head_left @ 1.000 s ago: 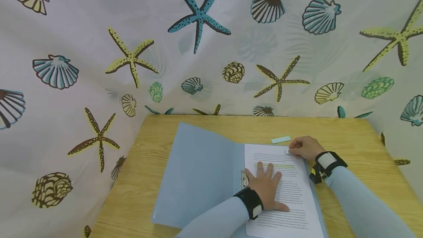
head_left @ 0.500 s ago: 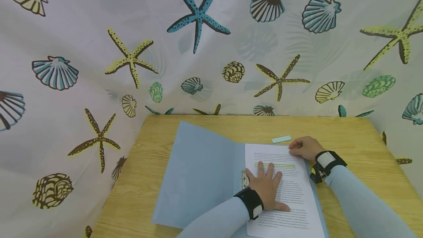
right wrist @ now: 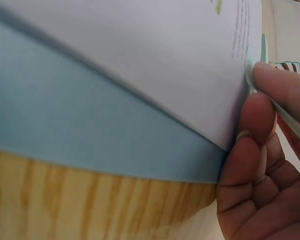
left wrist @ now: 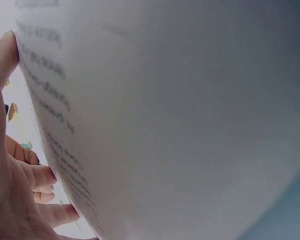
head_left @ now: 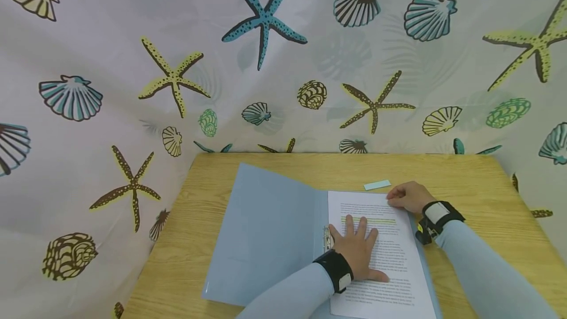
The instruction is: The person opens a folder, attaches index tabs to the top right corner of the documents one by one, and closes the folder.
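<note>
A light blue folder (head_left: 270, 230) lies spread on the wooden table, with printed sheets (head_left: 394, 260) on its right side. Near the top of the page runs a yellow highlighted line (head_left: 381, 221). My left hand (head_left: 356, 255) rests on the sheets with straight, spread fingers, beside the metal clip (head_left: 327, 239) at the fold. At the page's top right corner my right hand (head_left: 409, 197) pinches a thin pale paper strip (right wrist: 290, 121) between thumb and finger. Most of that strip is hidden by the fingers, and one end meets the page.
A pale mint strip (head_left: 377, 185) lies on the wooden table (head_left: 274, 166) just beyond the folder's top edge, close to my right hand. A curtain (head_left: 283, 112) with shells and starfish stands behind the table and along its sides.
A small white piece visible at my right fingertips one second ago no longer shows in the head view. Both hands keep nearly the same place.
</note>
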Motion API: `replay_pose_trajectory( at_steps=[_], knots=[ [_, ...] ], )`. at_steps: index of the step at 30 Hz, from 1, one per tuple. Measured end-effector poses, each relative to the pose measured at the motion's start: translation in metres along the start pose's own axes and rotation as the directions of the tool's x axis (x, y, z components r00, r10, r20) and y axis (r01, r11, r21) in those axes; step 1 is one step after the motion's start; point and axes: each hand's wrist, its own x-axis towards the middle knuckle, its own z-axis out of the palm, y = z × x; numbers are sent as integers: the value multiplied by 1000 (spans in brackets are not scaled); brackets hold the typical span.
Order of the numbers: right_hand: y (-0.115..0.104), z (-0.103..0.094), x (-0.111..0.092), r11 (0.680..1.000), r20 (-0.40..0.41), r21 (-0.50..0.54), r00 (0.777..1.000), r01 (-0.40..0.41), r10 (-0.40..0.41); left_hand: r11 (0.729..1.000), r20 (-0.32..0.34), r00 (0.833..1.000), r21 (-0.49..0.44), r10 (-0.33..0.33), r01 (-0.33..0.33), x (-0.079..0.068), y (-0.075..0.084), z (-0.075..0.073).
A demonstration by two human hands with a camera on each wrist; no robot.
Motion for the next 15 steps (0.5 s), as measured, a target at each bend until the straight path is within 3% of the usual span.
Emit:
replay_pose_trajectory(
  at_steps=[15],
  knots=[
    [0, -1, 1, 1000, -7, -2, 1000, -9, 9, 1000, 16, 1000, -3, -2, 2, -1, -1, -3]
  ],
)
